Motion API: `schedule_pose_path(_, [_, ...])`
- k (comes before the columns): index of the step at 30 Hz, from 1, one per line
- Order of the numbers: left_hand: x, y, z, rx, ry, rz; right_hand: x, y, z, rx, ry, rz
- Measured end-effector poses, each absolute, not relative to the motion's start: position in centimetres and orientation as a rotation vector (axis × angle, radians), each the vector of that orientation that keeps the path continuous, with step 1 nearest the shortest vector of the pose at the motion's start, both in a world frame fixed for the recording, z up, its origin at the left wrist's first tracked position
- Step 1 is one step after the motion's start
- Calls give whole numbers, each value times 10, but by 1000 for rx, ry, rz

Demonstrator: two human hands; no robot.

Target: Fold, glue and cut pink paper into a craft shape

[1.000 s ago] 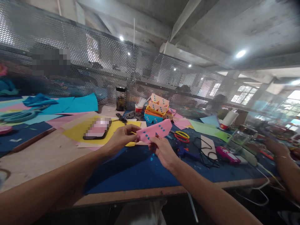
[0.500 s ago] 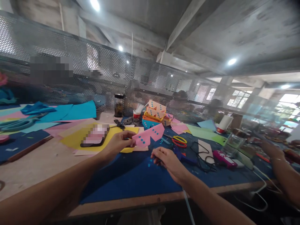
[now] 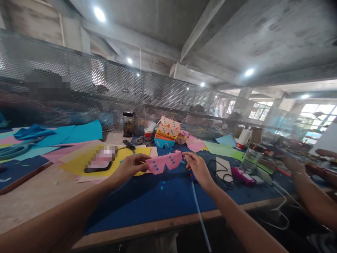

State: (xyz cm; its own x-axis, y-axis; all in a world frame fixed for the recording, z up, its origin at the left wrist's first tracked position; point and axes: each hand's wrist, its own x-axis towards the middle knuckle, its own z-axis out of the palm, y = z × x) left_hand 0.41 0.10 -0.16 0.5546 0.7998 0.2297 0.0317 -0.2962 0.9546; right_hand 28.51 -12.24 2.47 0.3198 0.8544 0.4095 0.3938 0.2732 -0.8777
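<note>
A pink paper cutout (image 3: pixel 164 163) with a notch in its lower edge and rows of small blue squares is stretched between my hands above the blue cloth. My left hand (image 3: pixel 131 167) pinches its left end between thumb and fingers. At the right end, my right hand (image 3: pixel 196 167) has its fingertips closed on the edge. Behind it stands a stack of similar notched paper cutouts (image 3: pixel 168 131) in orange, yellow and peach, with a blue cutout (image 3: pixel 164 143) in front. Small blue bits (image 3: pixel 162 187) lie on the cloth below.
A phone (image 3: pixel 101 160) rests on yellow paper (image 3: pixel 71 164) at left. Behind are a dark-lidded jar (image 3: pixel 128 124) and a red-white cup (image 3: pixel 149 131). Rightward lie a black cord (image 3: pixel 213 168), a magenta device (image 3: pixel 243 176) and a glass jar (image 3: pixel 251 158). Another person's arm (image 3: pixel 302 182) reaches in at far right.
My right hand has risen from the cloth to the cutout's right end and closed on it. The cutout has turned more level and faces me. The view has shifted slightly.
</note>
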Motion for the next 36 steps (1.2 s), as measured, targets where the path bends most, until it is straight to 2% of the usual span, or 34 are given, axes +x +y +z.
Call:
schedule_pose_path(14, [1, 5, -8, 1721, 660, 876, 291, -105, 16, -1343, -1309, 336])
schedule_pose_path(36, [-1, 3, -7, 1558, 650, 901, 296, -95, 22, -1343, -1366, 485])
